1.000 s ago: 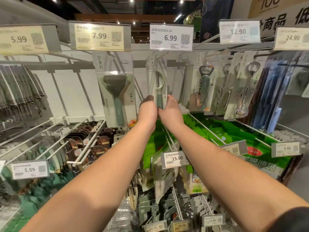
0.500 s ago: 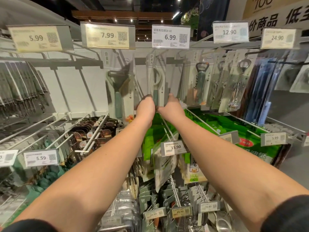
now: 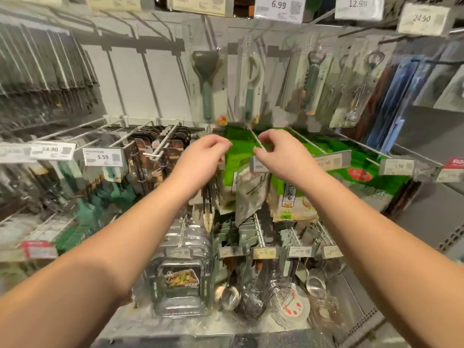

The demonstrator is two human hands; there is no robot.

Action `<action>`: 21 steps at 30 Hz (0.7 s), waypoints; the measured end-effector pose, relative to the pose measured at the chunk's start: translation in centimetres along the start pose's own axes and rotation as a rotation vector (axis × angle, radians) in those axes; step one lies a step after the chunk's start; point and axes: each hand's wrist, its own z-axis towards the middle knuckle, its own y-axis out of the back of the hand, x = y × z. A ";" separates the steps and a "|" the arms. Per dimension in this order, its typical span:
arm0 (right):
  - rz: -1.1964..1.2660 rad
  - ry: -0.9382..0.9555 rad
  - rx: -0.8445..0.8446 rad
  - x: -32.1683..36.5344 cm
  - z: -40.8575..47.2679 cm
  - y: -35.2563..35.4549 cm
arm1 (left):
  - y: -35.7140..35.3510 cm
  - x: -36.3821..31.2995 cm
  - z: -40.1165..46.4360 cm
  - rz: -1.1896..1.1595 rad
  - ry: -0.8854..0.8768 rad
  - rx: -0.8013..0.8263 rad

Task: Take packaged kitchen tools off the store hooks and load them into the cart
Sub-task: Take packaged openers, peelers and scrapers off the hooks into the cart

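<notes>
The slim peeler package [image 3: 251, 81] with a green handle hangs on its hook under the 6.99 tag [image 3: 279, 7]. Left of it hangs a wider green-handled peeler package [image 3: 207, 81]. My left hand [image 3: 200, 156] and my right hand [image 3: 281, 154] are both below these packages, in front of the middle row of hooks. Their fingers are loosely curled and nothing is in them. The fingertips of my right hand are close to a white hook rod [image 3: 257, 141]. No cart is in view. The frame is blurred.
Bottle opener packs [image 3: 311, 81] and corkscrew packs [image 3: 361, 86] hang to the right. Green bags [image 3: 326, 149] fill the middle row behind my hands. Lower down are clear packs of foil trays [image 3: 180, 275] and metal ladles [image 3: 251, 297]. Dark utensil packs [image 3: 50, 71] hang at the left.
Both hands have let go of the slim peeler package and dropped down to the middle row. The package still hangs on its hook. The view has tilted downward.
</notes>
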 end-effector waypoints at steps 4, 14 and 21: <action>0.021 0.127 0.155 2.7 -4.9 -3.6 | 2.6 3.7 -7.6 0.151 0.137 -0.074; -0.040 0.321 0.768 7.6 -23.0 -19.3 | 7.3 17.6 -32.4 0.483 0.629 0.059; -0.064 0.491 1.016 15.7 -32.2 -27.9 | 14.1 23.4 -46.4 0.576 0.883 0.040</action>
